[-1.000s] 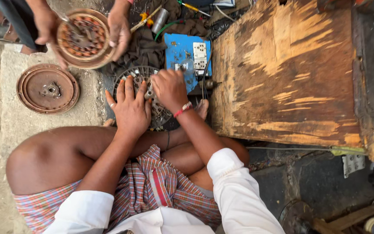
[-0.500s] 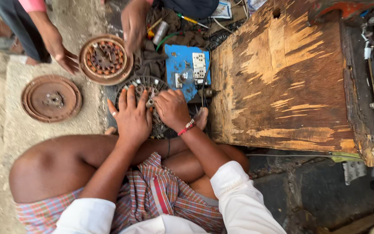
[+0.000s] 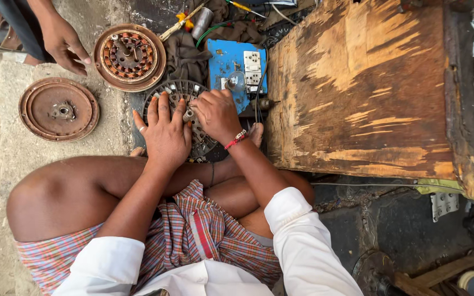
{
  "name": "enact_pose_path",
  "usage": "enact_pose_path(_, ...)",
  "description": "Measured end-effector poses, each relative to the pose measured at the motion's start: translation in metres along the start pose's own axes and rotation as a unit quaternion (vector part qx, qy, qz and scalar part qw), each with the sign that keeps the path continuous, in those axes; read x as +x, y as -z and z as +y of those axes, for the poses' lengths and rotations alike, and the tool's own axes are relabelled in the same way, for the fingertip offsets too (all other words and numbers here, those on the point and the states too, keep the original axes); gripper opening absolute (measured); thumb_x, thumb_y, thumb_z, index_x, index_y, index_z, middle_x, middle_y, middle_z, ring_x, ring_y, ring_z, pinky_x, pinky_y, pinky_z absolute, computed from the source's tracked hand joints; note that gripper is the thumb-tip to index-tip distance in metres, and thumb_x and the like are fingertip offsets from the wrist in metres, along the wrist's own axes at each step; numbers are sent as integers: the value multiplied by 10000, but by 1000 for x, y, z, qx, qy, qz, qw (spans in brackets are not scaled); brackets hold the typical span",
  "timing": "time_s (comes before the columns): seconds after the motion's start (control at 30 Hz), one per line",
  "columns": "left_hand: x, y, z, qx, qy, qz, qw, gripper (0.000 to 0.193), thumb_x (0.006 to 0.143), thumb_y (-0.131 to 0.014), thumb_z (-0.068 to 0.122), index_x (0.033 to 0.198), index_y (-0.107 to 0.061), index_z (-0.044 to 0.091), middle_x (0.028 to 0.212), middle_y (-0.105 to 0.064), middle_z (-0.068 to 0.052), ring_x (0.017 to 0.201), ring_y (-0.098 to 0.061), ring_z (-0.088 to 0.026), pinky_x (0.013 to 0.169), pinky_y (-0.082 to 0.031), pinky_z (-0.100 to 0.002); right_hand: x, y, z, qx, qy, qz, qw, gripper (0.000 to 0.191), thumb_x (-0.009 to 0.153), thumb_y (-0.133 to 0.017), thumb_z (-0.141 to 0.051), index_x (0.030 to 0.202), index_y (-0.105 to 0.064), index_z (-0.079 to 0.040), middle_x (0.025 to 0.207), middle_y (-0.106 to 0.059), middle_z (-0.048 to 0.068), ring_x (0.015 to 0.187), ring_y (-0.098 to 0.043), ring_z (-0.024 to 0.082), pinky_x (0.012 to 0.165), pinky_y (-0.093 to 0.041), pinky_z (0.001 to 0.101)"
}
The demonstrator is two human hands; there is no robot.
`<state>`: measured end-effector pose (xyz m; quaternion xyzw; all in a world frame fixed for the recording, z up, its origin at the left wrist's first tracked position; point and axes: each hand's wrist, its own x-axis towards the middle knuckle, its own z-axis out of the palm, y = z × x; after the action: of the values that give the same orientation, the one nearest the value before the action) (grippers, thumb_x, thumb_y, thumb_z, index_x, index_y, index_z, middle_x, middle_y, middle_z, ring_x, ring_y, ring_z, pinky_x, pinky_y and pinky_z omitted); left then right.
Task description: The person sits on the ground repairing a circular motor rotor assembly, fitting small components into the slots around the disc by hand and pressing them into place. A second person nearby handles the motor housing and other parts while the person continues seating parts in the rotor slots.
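I sit cross-legged on the ground over a round ceiling-fan stator [image 3: 165,94] with slotted windings. My left hand [image 3: 163,134] lies flat on it, fingers spread, a ring on one finger. My right hand [image 3: 216,113], with a red thread at the wrist, is curled around the metal shaft [image 3: 188,114] at the stator's centre. Past the stator lies a rusty fan housing with copper coils [image 3: 130,56]. Another person's hand [image 3: 66,43] hovers at its left edge, apart from it.
A rusty round cover [image 3: 58,109] lies on the concrete at left. A blue switchboard with sockets [image 3: 237,71] sits behind my right hand. A worn wooden board [image 3: 363,87] fills the right side. A screwdriver [image 3: 181,22], cloth and wires lie at the top.
The other person set the coil housing down on the ground and let go with both hands; one hand stays beside it. My hands stayed on the stator, my right hand closing more on the shaft.
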<state>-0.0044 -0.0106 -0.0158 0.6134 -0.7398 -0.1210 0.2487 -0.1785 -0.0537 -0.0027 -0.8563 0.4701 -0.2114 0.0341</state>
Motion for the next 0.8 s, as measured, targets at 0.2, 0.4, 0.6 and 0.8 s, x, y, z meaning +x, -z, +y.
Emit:
enact_pose_path(0.2, 0, -1, 0, -2, -2, 7, 1000, 555, 923, -661, 300, 1448, -606, 129, 1570, -430, -231, 1442, -388, -434, 1119, -165, -772, -12, 25, -15, 13, 9, -13, 1000, 104, 857, -751, -146, 952, -725, -112, 881, -635, 7, 869, -603, 213, 845, -425, 401)
enact_pose_path(0.4, 0, -3, -1, 4, -3, 11, 1000, 560, 930, -662, 301, 1457, -601, 121, 1566, -418, -241, 1446, -380, -433, 1117, -161, -772, -6, 24, -13, -13, 21, 6, 1000, 112, 864, -779, -146, 955, -724, -113, 858, -621, 5, 853, -590, 218, 832, -423, 402)
enact_pose_path(0.6, 0, -5, -2, 2, 1, -1, 1000, 535, 939, -660, 297, 1443, -605, 126, 1564, -417, -233, 1441, -379, -429, 1112, -147, -777, -23, 21, -10, -20, 27, -6, 999, 99, 867, -768, -153, 946, -716, -121, 895, -655, 4, 859, -614, 196, 840, -438, 395)
enact_pose_path(0.8, 0, -4, -1, 1, 3, 2, 1000, 561, 931, -663, 296, 1459, -596, 119, 1568, -417, -242, 1451, -370, -426, 1123, -150, -772, -17, 3, -1, -72, 7, 19, 997, 83, 909, -774, -161, 947, -715, -118, 897, -678, 16, 832, -615, 180, 830, -433, 388)
